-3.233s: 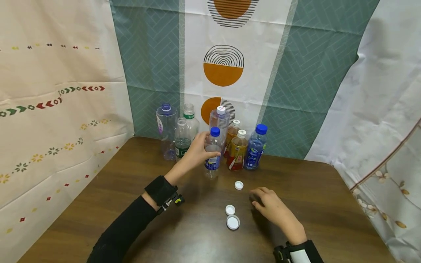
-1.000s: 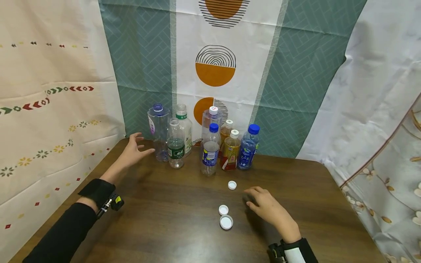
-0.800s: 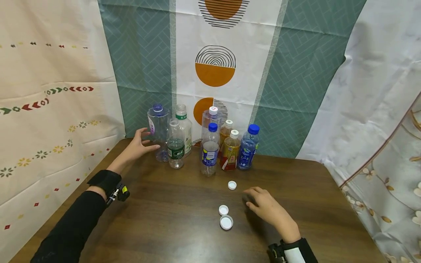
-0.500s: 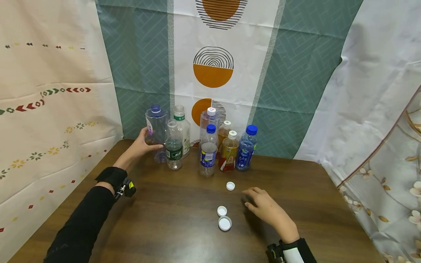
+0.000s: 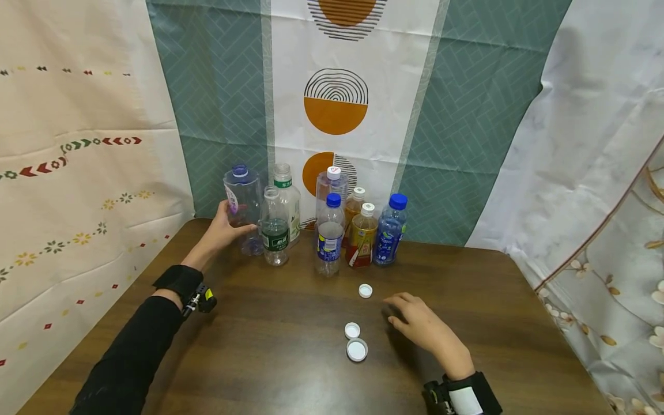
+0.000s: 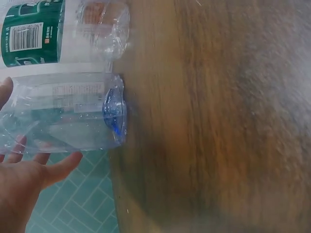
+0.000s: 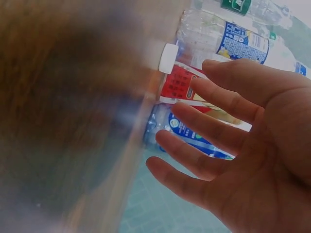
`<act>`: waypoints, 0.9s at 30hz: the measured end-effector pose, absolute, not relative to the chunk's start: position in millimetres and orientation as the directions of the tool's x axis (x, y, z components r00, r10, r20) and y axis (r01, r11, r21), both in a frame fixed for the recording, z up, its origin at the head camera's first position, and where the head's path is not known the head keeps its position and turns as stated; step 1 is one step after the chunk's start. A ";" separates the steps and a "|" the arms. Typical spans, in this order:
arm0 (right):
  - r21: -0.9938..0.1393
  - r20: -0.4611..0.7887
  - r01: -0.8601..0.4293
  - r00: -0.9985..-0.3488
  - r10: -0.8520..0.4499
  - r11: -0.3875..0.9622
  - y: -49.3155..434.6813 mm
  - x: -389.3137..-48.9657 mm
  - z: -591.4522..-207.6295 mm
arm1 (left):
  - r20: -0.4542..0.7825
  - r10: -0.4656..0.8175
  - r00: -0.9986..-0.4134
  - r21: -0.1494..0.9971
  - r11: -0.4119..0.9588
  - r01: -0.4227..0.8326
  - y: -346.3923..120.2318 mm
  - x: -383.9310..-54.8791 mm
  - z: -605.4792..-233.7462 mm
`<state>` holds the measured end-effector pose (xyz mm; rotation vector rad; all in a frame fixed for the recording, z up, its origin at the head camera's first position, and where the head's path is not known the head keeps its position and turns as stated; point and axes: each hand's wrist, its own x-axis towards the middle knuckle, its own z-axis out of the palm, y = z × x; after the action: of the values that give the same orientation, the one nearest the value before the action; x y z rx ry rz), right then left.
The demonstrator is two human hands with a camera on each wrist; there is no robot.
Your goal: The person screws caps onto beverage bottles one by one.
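At the table's back left, my left hand (image 5: 220,231) grips a large clear bottle (image 5: 248,199) with a bluish uncapped neck, thumb on the near side. The bottle leans slightly left. In the left wrist view, its ribbed base (image 6: 115,111) shows beside the fingers (image 6: 60,170). Just right of it stands an uncapped clear bottle with a green label (image 5: 275,235). Over the right part of the table, my right hand (image 5: 425,328) is held with relaxed, spread fingers and holds nothing. A small white cap (image 5: 365,291) lies left of its fingertips.
Another white cap (image 5: 352,330) and a larger cap (image 5: 357,350) lie mid-table. Along the back stand a taller green-necked bottle (image 5: 293,204), a blue-capped clear bottle (image 5: 329,242), a white-capped tall bottle (image 5: 339,184), amber tea bottles (image 5: 361,239) and a blue bottle (image 5: 389,233).
My left hand left the blue-capped clear bottle, moved left and took hold of the large clear bottle, which now leans a little left. The right hand has stayed in place.
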<state>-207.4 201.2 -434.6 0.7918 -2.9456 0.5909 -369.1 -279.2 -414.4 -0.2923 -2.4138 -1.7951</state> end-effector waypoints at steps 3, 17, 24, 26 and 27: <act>-0.355 0.129 -0.482 -0.874 -0.469 0.801 202.4 -207.0 -434.6 | 0.235 0.052 -0.971 0.923 0.300 0.240 -284.6 -371.5 -423.2; -0.370 0.116 -0.475 -0.876 -0.468 0.799 198.6 -206.7 -434.5 | 0.290 -0.042 -0.956 0.865 0.438 0.243 -285.2 -328.3 -419.9; -0.361 0.106 -0.482 -0.872 -0.479 0.798 197.1 -207.3 -433.8 | 0.272 -0.100 -0.957 0.865 0.462 0.198 -273.0 -286.6 -412.7; -0.354 0.112 -0.488 -0.869 -0.482 0.798 197.9 -207.2 -433.5 | 0.272 -0.100 -0.957 0.869 0.453 0.199 -266.9 -279.1 -411.5; -0.354 0.111 -0.484 -0.871 -0.478 0.800 198.2 -207.1 -433.4 | 0.272 -0.099 -0.957 0.869 0.452 0.200 -263.4 -276.1 -411.1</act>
<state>-207.1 198.2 -433.4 0.7923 -2.9656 0.5904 -276.1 -263.4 -411.1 -0.0867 -2.4225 -1.5072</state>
